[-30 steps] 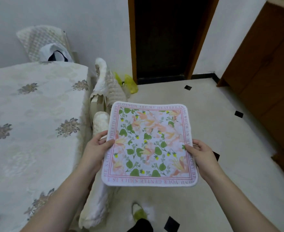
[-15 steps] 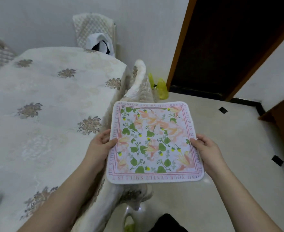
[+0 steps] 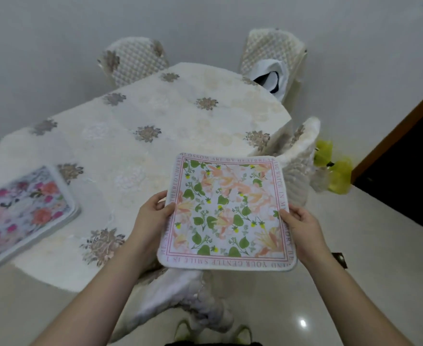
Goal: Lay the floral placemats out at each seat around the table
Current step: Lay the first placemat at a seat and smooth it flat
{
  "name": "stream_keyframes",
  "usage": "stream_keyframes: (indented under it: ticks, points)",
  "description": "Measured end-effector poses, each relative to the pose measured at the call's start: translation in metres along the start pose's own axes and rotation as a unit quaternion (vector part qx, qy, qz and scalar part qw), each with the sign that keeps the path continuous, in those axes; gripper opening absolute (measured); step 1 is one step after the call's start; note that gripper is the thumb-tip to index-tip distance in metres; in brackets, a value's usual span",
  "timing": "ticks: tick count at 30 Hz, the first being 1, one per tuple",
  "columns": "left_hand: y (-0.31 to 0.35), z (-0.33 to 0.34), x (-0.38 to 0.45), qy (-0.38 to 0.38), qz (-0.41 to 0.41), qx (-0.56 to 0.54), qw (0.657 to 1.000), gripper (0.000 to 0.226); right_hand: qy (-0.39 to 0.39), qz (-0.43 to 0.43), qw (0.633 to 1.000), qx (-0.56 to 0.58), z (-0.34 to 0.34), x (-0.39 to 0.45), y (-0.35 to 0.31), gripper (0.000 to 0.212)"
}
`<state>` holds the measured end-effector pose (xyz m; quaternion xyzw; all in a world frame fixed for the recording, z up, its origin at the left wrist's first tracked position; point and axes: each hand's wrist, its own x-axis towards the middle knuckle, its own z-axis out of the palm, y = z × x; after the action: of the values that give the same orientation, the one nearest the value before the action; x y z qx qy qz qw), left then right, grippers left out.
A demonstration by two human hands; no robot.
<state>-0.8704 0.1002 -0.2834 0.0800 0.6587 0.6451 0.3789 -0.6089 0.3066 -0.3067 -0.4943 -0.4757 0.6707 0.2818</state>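
Green leaves and peach flowers cover the placemat (image 3: 226, 211) that the person holds flat in the air, above the near right edge of the tabletop (image 3: 135, 151) and partly over the chair (image 3: 295, 166) at that side. The left hand (image 3: 153, 216) pinches its left border with the thumb on top, and the right hand (image 3: 301, 223) pinches the right border in the same way. A second floral placemat (image 3: 23, 208) already lies on the tabletop at the near left, so I judge that one seat is served and this mat is being carried to the next one. The next move probably calls for bringing the mat over the cloth in front of a chair, lowering it flat and releasing both borders. The left mat is cut by the picture edge and blurred. The fingers under the held mat are hidden, and the chair below it is mostly covered. Whether more mats wait somewhere I cannot tell.
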Motion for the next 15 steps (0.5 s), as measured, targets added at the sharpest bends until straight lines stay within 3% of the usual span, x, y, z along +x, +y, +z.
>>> stream_keyframes:
  ticks: [6, 15]
  points:
    - [-0.009, -0.038, -0.011, 0.109, 0.006, -0.041, 0.993, 0.024, -0.104, 0.007, 0.994, -0.046, 0.046, 0.038, -0.009, 0.014]
    - [-0.032, -0.130, -0.008, 0.244, 0.012, -0.060, 0.968, 0.024, -0.239, -0.011, 0.961, -0.141, 0.173, 0.052, -0.012, 0.012]
